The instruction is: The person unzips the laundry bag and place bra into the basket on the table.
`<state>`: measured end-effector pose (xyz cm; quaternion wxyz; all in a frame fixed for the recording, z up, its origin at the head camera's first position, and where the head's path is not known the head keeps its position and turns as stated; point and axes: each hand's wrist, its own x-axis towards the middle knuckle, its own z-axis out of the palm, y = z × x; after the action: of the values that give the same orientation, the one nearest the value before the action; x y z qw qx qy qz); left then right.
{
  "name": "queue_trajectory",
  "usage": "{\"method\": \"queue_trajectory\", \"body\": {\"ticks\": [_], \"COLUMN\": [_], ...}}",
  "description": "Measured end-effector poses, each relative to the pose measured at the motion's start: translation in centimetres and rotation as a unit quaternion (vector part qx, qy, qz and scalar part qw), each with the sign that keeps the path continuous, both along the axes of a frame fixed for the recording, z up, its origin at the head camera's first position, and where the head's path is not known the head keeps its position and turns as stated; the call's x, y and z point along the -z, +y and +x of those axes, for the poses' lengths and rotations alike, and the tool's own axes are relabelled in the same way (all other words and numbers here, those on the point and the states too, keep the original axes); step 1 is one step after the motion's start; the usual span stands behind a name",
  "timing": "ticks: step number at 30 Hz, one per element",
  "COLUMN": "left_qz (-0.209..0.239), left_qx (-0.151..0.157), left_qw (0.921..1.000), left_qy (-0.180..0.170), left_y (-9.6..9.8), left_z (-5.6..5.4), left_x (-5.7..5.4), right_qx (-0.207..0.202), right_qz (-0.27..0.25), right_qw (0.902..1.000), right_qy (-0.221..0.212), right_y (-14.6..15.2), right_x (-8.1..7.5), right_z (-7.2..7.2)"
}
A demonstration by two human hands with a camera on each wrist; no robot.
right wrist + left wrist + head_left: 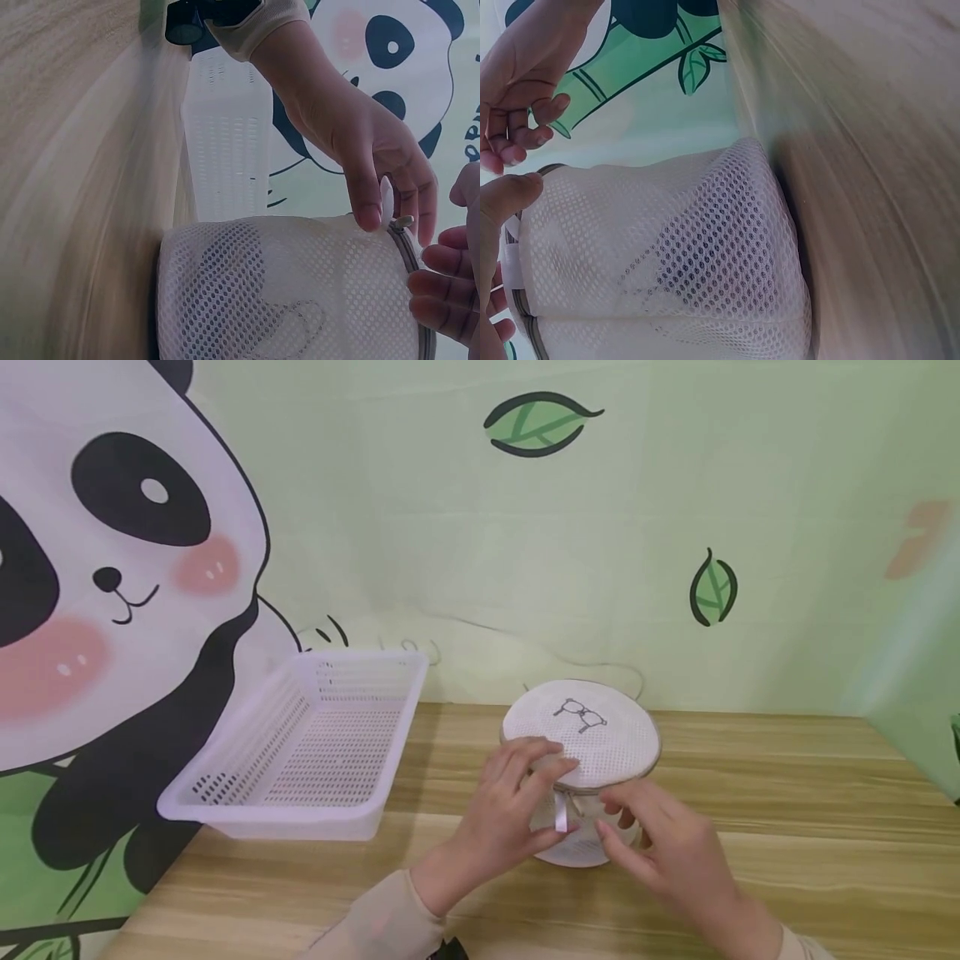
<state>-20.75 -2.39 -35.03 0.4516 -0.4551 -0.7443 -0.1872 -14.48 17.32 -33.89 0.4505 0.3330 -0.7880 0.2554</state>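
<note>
A round white mesh laundry bag [592, 756] with a glasses drawing on its lid stands upright on the table. A zip [409, 259] runs around the lid's edge, and a white ribbon tab [561, 812] hangs at its front. My left hand [504, 802] grips the bag's near left rim, fingers over the lid and thumb against the mesh side [630, 240]. Just right of the tab, my right hand [671, 843] has its fingers loosely bent and thumb apart, with nothing held. Its fingertips are close by the zip in the right wrist view.
A white plastic basket [375, 814] with slotted walls stands left of the bag on the wood-grain table [780, 827]. Behind the table hangs a pale green backdrop [420, 543] with a panda and leaves. A dark wrist device [185, 26] sits by the left sleeve.
</note>
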Motion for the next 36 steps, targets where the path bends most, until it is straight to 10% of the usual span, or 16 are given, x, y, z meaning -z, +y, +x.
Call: {"method": "queue_trajectory", "body": {"ticks": [36], "left_qz": [0.015], "left_qx": [-0.058], "left_qw": [0.9982], "left_qy": [-0.002], "left_y": [0.5], "left_z": [-1.0], "left_x": [1.4], "right_qx": [0.07], "right_qz": [0.011], "right_qw": [0.997], "right_qy": [-0.031], "right_y": [-1.2], "right_x": [1.5], "right_z": [0.0]}}
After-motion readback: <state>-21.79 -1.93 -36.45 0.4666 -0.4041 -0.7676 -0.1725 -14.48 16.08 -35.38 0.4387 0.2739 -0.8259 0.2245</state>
